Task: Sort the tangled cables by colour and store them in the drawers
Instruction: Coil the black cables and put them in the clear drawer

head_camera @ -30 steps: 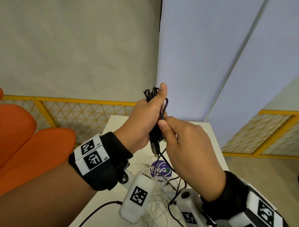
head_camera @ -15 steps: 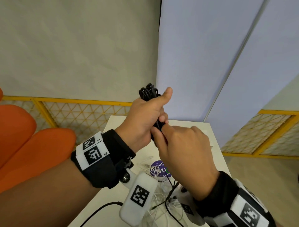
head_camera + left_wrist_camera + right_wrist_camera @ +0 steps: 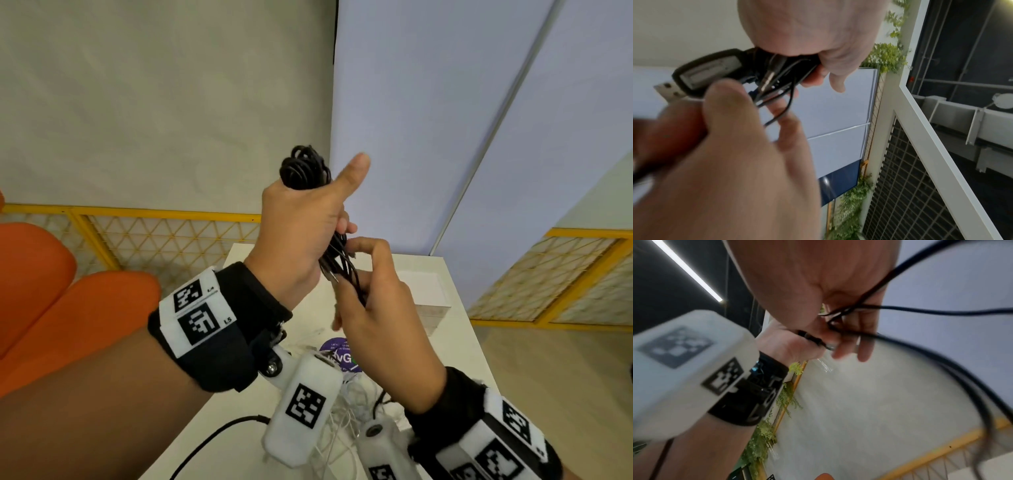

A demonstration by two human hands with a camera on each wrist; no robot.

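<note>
White table (image 3: 455, 346): tangled white cables (image 3: 346, 407), purple round sticker (image 3: 337, 354), clear box (image 3: 428, 301), black cable (image 3: 219, 435).

Black cable bundle (image 3: 306, 169) coiled, upright, gripped mid-air above table; loose strands and USB plug (image 3: 670, 88) dangling below.

I note the black cable bundle (image 3: 305, 169) has matt rubbery sheathing; its USB plug (image 3: 670, 90) is bare dull metal. White table (image 3: 459, 346) looks smooth, matt. Wristbands (image 3: 219, 329) are black cloth.
</note>
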